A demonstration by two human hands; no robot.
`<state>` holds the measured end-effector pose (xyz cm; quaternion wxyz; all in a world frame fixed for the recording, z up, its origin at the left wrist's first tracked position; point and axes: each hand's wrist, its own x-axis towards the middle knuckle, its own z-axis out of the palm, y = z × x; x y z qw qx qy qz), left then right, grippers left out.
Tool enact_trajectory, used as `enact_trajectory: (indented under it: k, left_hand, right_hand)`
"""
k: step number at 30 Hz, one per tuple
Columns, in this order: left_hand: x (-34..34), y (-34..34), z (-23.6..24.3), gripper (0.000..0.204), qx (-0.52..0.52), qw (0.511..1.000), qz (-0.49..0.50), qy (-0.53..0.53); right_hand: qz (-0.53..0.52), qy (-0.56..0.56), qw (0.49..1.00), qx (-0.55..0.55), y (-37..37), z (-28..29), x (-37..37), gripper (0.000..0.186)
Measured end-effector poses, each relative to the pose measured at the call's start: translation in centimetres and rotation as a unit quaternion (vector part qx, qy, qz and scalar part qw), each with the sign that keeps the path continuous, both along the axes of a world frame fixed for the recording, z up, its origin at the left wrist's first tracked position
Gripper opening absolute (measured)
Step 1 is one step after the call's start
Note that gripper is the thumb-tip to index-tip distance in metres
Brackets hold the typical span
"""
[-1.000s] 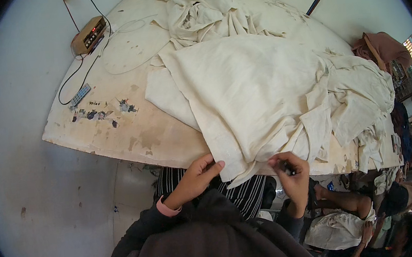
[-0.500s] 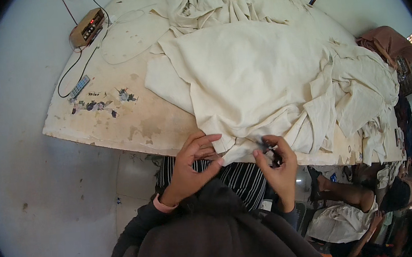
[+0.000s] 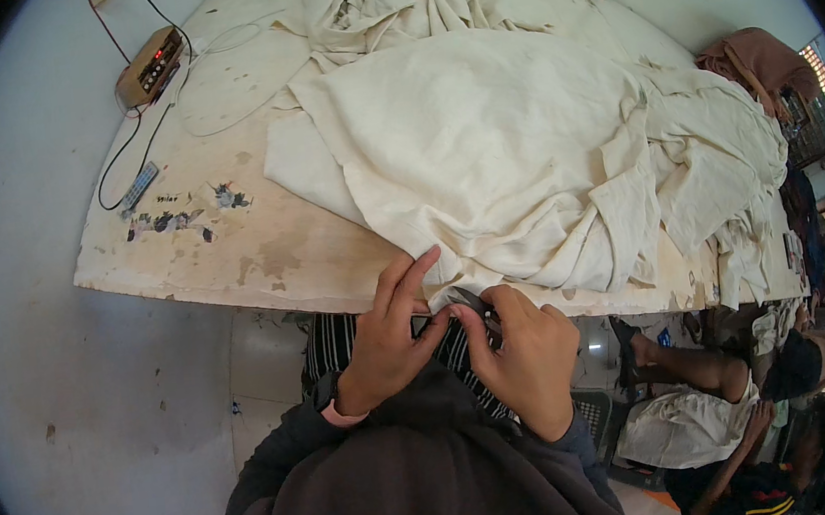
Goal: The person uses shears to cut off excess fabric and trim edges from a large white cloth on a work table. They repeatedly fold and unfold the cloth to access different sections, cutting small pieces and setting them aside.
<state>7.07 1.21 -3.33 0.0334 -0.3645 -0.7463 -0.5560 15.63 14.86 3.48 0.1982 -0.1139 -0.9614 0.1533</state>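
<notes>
A large cream cloth [image 3: 491,139] lies rumpled over the table, its near corner at the front edge. My left hand [image 3: 386,336] is at that corner, with the index finger stretched along the cloth and the thumb and other fingers closed on its edge. My right hand [image 3: 532,361] is closed around small dark thread snips [image 3: 470,300], held between thumb and fingers. Their blades point at the cloth edge beside my left fingertips. The right fingers partly hide the snips, and whether the blades touch the cloth is hard to see.
The pale, stained table [image 3: 223,272] ends just before me. At its far left are a brown box with cables [image 3: 149,67] and a remote control [image 3: 140,186]. More crumpled cloth [image 3: 370,0] lies behind. A seated person [image 3: 697,429] is on the right.
My right hand has moved left with the snips, bringing the blades to the cloth edge by my left fingers. My left index finger has straightened upward. The whole view has shifted slightly.
</notes>
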Motion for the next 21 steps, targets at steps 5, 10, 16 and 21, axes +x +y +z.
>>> enact_trajectory:
  k: [5,10,16,21]
  left_hand:
    - [0.21,0.20,0.02,0.069,-0.016,0.999,-0.017,0.024]
    - [0.18,0.37,-0.15,0.070,-0.022,0.999,-0.020,0.034]
    - [-0.06,-0.02,-0.08,0.079,-0.039,0.998,-0.041,0.014]
    - [-0.21,-0.11,-0.01,0.081,-0.065,0.997,-0.042,0.021]
  right_hand:
    - [-0.001,-0.022,0.998,0.055,-0.12,-0.11,-0.43,0.025]
    - [0.000,-0.028,0.996,0.080,-0.29,-0.06,-0.45,0.026]
    - [0.022,-0.044,0.998,0.027,-0.19,0.51,0.38,0.026]
    - [0.029,-0.032,0.999,0.021,-0.38,0.33,0.29,0.026]
